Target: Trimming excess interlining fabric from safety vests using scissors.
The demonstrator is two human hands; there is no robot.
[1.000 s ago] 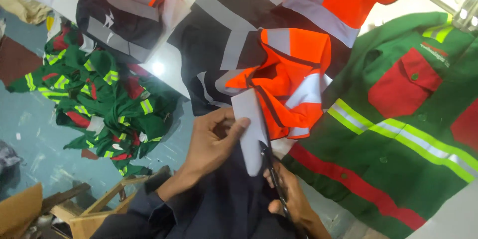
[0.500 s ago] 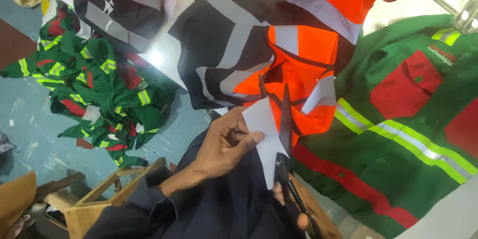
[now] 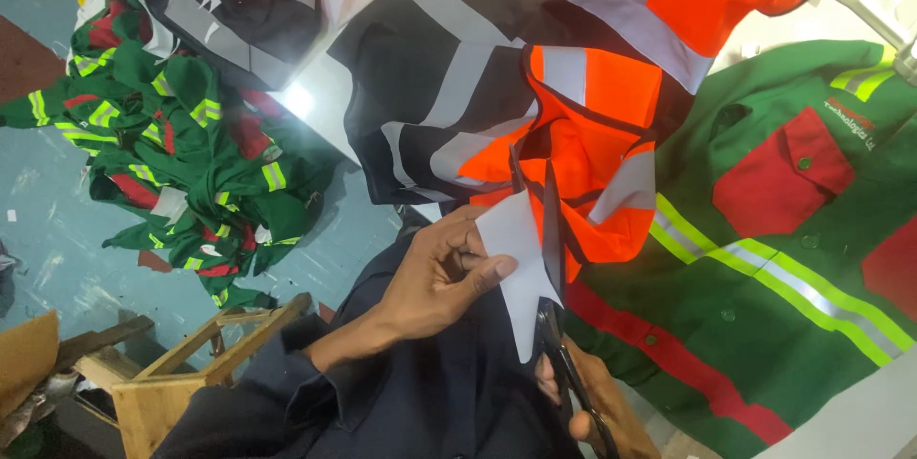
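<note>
From my head camera, I look down at my two hands; my left hand (image 3: 441, 277) pinches a small pale piece of fabric (image 3: 521, 273) between thumb and fingers, near the middle; my right hand (image 3: 594, 406) is low and near me, curled shut around the handles of the black scissors (image 3: 552, 268); the blades point away from me and run along the right edge of the pale piece; they look close together, so I think the cut is well along, but the piece has not dropped free, so some cutting is left. Just past it lies an orange and dark safety vest (image 3: 583, 125); on the right is a green work shirt with a red pocket (image 3: 783, 230); far left is a pile of green clothes (image 3: 191, 172) on the blue floor (image 3: 48, 230); a wooden stool (image 3: 172, 373) stands near left.
</note>
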